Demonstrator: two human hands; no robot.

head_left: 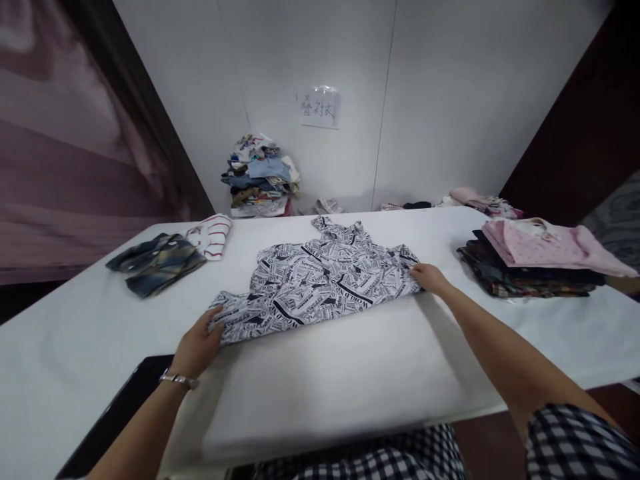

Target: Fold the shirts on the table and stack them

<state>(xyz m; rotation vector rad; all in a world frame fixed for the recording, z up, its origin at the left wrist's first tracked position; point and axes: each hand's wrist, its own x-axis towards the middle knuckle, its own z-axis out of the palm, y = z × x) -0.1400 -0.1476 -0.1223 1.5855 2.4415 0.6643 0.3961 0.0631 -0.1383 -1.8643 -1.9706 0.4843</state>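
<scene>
A black-and-white newspaper-print shirt [320,280] lies spread across the middle of the white table [350,373], collar toward the wall. My left hand [197,347], with a metal watch on the wrist, grips the shirt's near left corner with its fingers closed on the cloth. My right hand [429,277] holds the shirt's right edge, fingers pinched on the fabric.
A stack of folded clothes topped by a pink shirt [540,257] sits at the right. A dark plaid garment [157,263] and a red-striped white one [213,235] lie at the left. A heap of clothes [260,177] stands against the back wall under a paper sign [320,107].
</scene>
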